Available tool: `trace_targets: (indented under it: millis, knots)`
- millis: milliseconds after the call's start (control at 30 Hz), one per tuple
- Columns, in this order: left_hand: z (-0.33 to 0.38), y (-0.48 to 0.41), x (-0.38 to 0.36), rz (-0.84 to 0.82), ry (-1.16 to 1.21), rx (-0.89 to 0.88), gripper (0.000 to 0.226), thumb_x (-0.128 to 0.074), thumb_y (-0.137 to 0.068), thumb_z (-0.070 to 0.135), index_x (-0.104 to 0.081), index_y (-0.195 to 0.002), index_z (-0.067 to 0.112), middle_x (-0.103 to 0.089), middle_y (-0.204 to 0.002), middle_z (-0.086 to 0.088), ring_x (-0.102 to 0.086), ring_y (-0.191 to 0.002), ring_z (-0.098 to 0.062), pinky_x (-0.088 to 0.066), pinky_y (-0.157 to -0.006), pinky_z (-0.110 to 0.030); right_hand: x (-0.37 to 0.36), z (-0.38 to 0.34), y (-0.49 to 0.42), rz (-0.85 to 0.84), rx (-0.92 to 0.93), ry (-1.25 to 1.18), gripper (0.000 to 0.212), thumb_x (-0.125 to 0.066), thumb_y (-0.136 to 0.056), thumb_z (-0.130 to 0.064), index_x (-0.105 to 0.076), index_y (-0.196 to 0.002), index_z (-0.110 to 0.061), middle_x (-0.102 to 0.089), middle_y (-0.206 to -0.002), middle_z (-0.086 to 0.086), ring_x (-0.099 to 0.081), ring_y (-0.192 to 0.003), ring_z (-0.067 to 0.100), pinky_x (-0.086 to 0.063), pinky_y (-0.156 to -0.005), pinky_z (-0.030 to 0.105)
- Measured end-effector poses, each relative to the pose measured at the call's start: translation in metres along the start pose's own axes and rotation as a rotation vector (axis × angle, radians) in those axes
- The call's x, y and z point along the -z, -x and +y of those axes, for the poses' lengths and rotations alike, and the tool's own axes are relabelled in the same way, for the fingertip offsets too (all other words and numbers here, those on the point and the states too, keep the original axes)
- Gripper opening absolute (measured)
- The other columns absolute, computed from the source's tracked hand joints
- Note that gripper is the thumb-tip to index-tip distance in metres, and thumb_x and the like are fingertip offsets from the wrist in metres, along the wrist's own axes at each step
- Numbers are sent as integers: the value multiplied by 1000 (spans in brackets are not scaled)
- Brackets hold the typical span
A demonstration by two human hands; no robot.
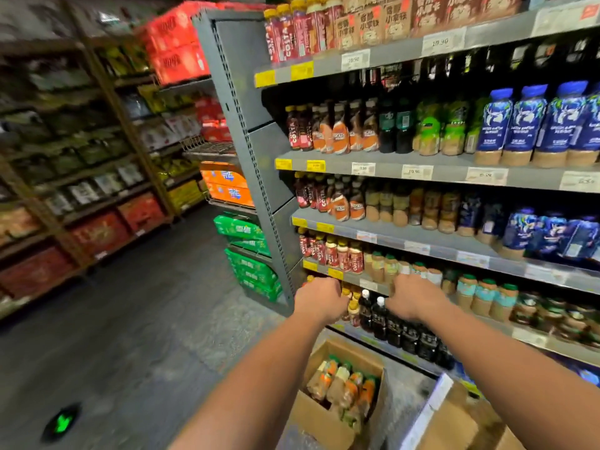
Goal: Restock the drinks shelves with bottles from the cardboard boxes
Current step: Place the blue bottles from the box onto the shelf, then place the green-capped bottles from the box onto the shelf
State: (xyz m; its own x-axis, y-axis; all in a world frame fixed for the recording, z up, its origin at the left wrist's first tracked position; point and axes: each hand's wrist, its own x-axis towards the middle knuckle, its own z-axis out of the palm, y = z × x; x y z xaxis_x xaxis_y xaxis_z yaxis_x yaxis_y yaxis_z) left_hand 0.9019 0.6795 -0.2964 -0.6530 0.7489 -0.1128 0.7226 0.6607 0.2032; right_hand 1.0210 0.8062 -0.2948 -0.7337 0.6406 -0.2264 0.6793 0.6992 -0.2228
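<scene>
My left hand (319,298) reaches to the left end of the low drinks shelf (532,337). Its fingers curl round what looks like a yellow-capped bottle (310,279), mostly hidden behind the hand. My right hand (414,297) is stretched out beside it at the same shelf, above a row of black bottles (399,329). Its fingers curl away from me, and what they hold is hidden. Between the hands stand more yellow-capped bottles (353,306). Below my arms an open cardboard box (321,420) on the floor holds several bottles with orange and green labels (345,389).
A second cardboard box (454,423) with a pale flap sits to the right of the first. The grey shelf unit's end panel (246,125) stands to the left of the hands. Stacked green crates (250,271) sit past it. An aisle floor (130,319) runs left, with shelving beyond.
</scene>
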Motion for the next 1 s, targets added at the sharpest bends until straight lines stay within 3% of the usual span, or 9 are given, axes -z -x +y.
trace_targets:
  millis: [67,167,333,433,567,700,767,900,1000]
  knots:
    - [-19,2,-12,-17,11,6,28,-48,-92,34,-65,-98,12,-67,-97,-10,-62,-92,-31,-50,-78,-36,-18,-13,-2,0,-1,-28,18,-50,-89,-30,-55,-86,-12,-58,-94,11,-57,-87,28,-45,-70,29]
    - [-50,-1,-32,-56,25,-7,29,-49,-92,34,-65,-104,13,-66,-107,-12,-62,-101,-33,-52,-86,-39,-49,-34,-11,-30,-19,-105,27,-50,-90,-29,-42,-67,-18,-52,-81,5,-51,-78,26,-44,-67,30]
    - [-108,-19,-70,-131,44,-51,28,-48,-91,31,-66,-107,15,-68,-109,-9,-62,-102,-33,-53,-86,-38,-119,-68,-29,-99,-130,-208,15,-47,-93,-21,-50,-81,-14,-56,-79,4,-53,-72,25,-42,-62,32]
    - [-143,-34,-96,-158,4,-119,30,-45,-94,31,-66,-107,15,-68,-108,-9,-62,-102,-33,-52,-84,-37,-158,-87,-37,-113,-187,-207,17,-45,-93,-19,-58,-84,-11,-62,-91,11,-61,-86,29,-48,-69,34]
    - [-179,-56,-128,-215,-6,-160,28,-46,-93,31,-65,-108,18,-69,-108,-7,-62,-103,-30,-50,-82,-35,-204,-96,-51,-146,-269,-220,19,-47,-90,-26,-46,-73,-17,-52,-80,5,-55,-82,28,-40,-64,29]
    - [-200,-86,-161,-270,-5,-181,30,-45,-93,33,-66,-104,15,-69,-105,-11,-62,-101,-33,-50,-80,-36,-243,-90,-77,-167,-362,-241,21,-48,-91,-30,-57,-98,-13,-61,-106,14,-58,-101,29,-41,-72,28]
    - [-205,-106,-177,-296,-7,-195,29,-43,-93,30,-66,-104,15,-68,-105,-11,-62,-100,-33,-48,-77,-34,-258,-83,-96,-156,-406,-255,26,-49,-89,-31,-60,-102,-12,-62,-110,13,-59,-101,29,-45,-75,30]
    - [-212,-148,-210,-328,44,-174,27,-45,-92,30,-66,-102,16,-68,-101,-7,-61,-89,-29,-47,-71,-31,-291,-71,-139,-194,-424,-238,25,-48,-86,-34,-60,-95,-14,-64,-99,12,-58,-84,29,-46,-67,31]
    - [-217,-177,-241,-327,87,-171,27,-46,-94,30,-66,-95,13,-64,-90,-6,-52,-74,-22,-44,-65,-31,-315,-69,-168,-214,-452,-234,14,-48,-87,-32,-51,-84,-19,-55,-83,5,-52,-77,27,-46,-66,30]
